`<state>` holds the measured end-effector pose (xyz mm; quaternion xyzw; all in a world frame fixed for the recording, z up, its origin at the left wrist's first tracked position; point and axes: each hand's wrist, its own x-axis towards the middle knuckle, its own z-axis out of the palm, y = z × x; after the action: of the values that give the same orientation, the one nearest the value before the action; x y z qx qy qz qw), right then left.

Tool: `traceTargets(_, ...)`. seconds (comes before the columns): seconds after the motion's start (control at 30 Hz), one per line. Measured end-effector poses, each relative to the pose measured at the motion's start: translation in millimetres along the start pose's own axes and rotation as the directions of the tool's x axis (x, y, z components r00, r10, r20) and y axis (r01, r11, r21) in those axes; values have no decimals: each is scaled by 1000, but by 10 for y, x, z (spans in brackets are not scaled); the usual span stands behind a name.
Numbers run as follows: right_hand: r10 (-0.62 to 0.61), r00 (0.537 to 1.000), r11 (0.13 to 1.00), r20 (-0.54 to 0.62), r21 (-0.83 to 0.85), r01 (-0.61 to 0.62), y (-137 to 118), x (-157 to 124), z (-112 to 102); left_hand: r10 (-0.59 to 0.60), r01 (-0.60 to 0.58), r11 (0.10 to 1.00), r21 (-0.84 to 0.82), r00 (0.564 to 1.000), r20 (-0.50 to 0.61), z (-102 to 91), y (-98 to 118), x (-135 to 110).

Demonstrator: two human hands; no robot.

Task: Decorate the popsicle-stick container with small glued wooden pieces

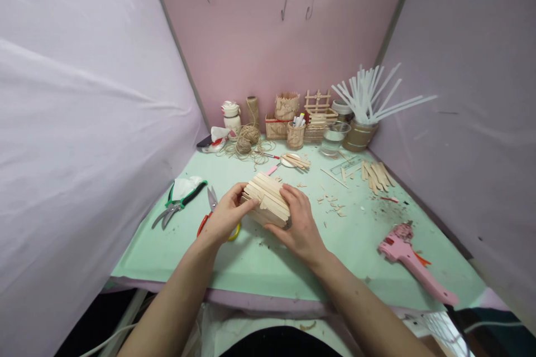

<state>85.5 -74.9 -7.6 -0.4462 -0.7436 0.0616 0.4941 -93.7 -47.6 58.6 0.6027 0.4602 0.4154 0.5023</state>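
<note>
Between my two hands is a small box made of wooden craft sticks point(268, 195), tilted above the table. My left hand point(228, 212) grips its left end, the thumb lying along the near side. My right hand point(299, 220) wraps round its right end, with fingers on top and the thumb below. Under and beside my left hand lie scissors point(212, 201) with red and yellow handles, partly hidden by that hand. Small wood chips point(333, 203) are scattered to the right of the box.
Green-handled pruning shears point(178, 203) lie at left; a pink glue gun point(412, 265) lies at right. Craft sticks point(377, 175) are piled at the right. Along the back stand twine balls point(250, 134), a glass bowl of water point(334, 138), stick-built boxes point(276, 127) and a jar of white glue sticks point(360, 134).
</note>
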Motion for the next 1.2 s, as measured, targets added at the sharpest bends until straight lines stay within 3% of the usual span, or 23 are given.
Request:
traceTargets(0.8, 1, 1000, 1000, -17, 0, -1, -6, -10, 15, 43, -43, 999, 26, 999, 8, -14, -59, 26)
traceTargets(0.87, 7, 1000, 1000, -26, -1, -7, -6, -12, 17, 61, -60, 998, 34, 997, -40, -39, -78, 30)
traceTargets(0.93, 10, 999, 1000, -47, -7, -11, -7, -12, 19, 92, -89, 996, 25, 980, -176, -64, -130, 16)
traceTargets(1.0, 15, 996, 1000, -83, -17, -16, -8, -7, 26, 83, -93, 996, -11, 933, -349, -61, -222, -32)
traceTargets(1.07, 22, 992, 1000, -128, -17, -24, -12, 3, 42, -3, -32, 997, -69, 891, -453, -7, -331, -112)
traceTargets(1.13, 32, 985, 999, -172, -1, -33, -22, 19, 70, -54, 0, 993, -122, 894, -444, 96, -417, -208)
traceTargets(1.2, 51, 977, 999, -206, 20, -48, -36, 40, 105, -82, 7, 977, -214, 935, -346, 215, -447, -283)
